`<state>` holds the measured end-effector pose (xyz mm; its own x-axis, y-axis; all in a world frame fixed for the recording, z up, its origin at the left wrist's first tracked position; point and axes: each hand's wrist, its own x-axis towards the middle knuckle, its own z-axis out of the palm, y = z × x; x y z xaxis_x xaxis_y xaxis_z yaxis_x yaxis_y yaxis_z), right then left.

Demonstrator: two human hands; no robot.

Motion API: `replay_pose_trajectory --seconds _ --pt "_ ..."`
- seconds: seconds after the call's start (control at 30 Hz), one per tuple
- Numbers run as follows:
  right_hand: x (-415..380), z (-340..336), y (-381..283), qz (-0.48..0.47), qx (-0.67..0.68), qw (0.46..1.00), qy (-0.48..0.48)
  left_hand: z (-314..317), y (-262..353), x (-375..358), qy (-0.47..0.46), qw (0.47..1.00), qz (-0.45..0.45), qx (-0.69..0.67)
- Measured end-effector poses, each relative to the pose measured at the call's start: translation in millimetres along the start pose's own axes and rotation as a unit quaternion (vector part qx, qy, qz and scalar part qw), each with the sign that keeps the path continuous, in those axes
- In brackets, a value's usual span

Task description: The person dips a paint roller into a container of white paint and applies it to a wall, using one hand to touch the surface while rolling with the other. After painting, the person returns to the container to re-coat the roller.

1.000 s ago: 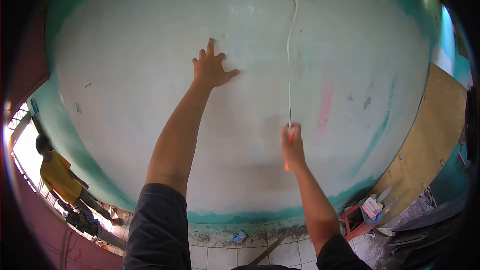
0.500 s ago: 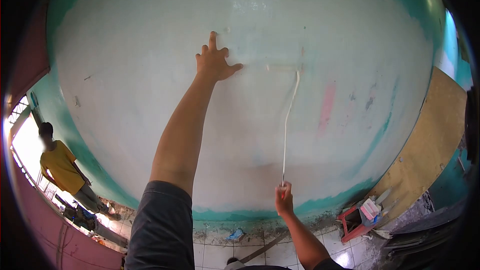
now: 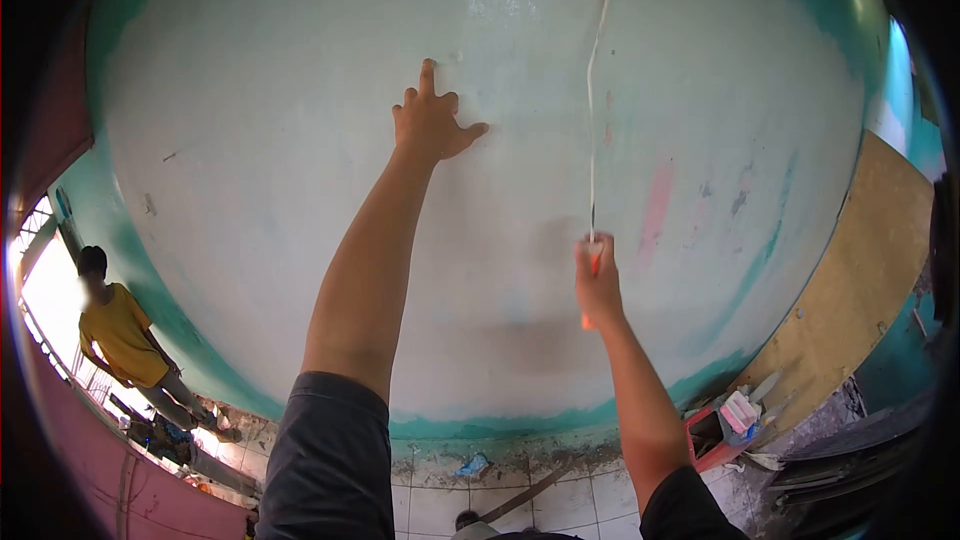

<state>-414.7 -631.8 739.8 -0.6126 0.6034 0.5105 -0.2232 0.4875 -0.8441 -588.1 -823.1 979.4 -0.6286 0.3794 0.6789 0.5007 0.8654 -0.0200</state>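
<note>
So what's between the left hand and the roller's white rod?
Only pale wall between the left hand and white rod, in the head view.

Just one roller (image 3: 591, 130) at the wall (image 3: 250, 150), one tan board (image 3: 845, 265) along its right edge, one red stool (image 3: 714, 459) and one blue scrap (image 3: 473, 464) on the floor (image 3: 563, 506), plus one yellow-shirted person (image 3: 127, 335).

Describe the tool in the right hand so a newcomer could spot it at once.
Face the big pale wall with green edges and find the right hand. That hand grips the tool by its orange handle. A thin white rod rises and turns left at the top, unlike the straight pink streak.
</note>
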Motion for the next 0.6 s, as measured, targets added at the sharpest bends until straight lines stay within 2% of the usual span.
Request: replay_pose_trajectory --seconds 0.13,0.23,0.37,0.47,0.6 --pt "4 -13 -28 0.046 0.027 0.998 -0.03 2 -1 0 0.0 1.0 -0.003 -0.015" --pt "-33 -3 19 0.006 -0.011 1.0 0.006 2 -1 0 -0.003 1.0 -0.002 -0.012" --pt "-118 11 107 0.088 0.006 0.995 -0.041 3 -1 -1 0.013 1.0 0.007 -0.009" --pt "-187 18 169 0.071 -0.02 0.997 -0.033 0 0 -1 0.005 1.0 0.008 -0.006" --pt "-226 9 194 0.07 0.003 0.997 -0.033 -1 -2 -2 -0.002 1.0 0.01 -0.016"
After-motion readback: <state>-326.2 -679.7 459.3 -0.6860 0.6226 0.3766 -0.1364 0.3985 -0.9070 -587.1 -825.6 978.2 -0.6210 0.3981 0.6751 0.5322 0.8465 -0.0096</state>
